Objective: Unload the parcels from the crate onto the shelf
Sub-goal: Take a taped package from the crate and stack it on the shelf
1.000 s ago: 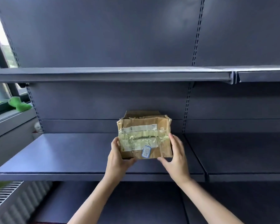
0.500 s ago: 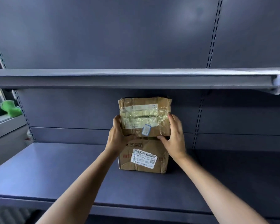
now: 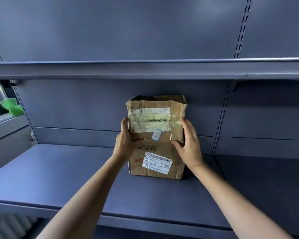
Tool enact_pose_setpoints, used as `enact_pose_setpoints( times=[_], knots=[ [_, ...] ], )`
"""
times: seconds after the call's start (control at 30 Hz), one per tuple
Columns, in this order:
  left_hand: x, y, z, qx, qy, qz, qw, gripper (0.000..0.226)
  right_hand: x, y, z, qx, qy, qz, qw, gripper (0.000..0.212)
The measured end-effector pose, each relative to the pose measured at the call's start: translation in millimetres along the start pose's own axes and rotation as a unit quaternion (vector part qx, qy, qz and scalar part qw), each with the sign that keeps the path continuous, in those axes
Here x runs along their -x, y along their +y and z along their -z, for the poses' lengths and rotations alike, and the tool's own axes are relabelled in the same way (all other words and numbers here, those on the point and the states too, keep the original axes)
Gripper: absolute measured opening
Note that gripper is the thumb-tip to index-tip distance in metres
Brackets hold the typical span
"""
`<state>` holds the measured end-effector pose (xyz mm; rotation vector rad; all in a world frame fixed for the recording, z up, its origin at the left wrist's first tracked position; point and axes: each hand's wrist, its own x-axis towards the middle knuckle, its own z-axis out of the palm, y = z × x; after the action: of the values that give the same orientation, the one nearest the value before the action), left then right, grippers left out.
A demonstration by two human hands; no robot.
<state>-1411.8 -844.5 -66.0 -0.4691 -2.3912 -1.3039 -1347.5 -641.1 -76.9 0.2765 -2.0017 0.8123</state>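
Observation:
A worn brown cardboard parcel with clear tape and a small blue sticker (image 3: 155, 118) rests on top of a second brown parcel with a white barcode label (image 3: 156, 163). The lower parcel stands on the dark grey shelf (image 3: 67, 178), close to the back panel. My left hand (image 3: 126, 142) grips the upper parcel's left side and lower corner. My right hand (image 3: 188, 140) holds its right side, thumb at the lower edge. The crate is out of view.
A higher shelf board (image 3: 145, 69) runs across just above the stacked parcels. Slotted uprights (image 3: 221, 121) divide the bays. A green object (image 3: 12, 107) sits on a windowsill at the far left. A white radiator (image 3: 9, 226) shows at the lower left.
Both hands carried the taped parcel up and back from the shelf's front and set it on the labelled parcel. The view has moved closer to the shelf.

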Motion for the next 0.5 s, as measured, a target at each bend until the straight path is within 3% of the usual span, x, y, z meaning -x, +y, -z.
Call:
enact_pose_setpoints(
  times=[0.5],
  knots=[
    [3.6,2.2,3.7,-0.012,-0.004,-0.012,1.000,0.083,6.7,5.6,1.8,-0.011,-0.043,-0.020,0.999,0.081]
  ],
)
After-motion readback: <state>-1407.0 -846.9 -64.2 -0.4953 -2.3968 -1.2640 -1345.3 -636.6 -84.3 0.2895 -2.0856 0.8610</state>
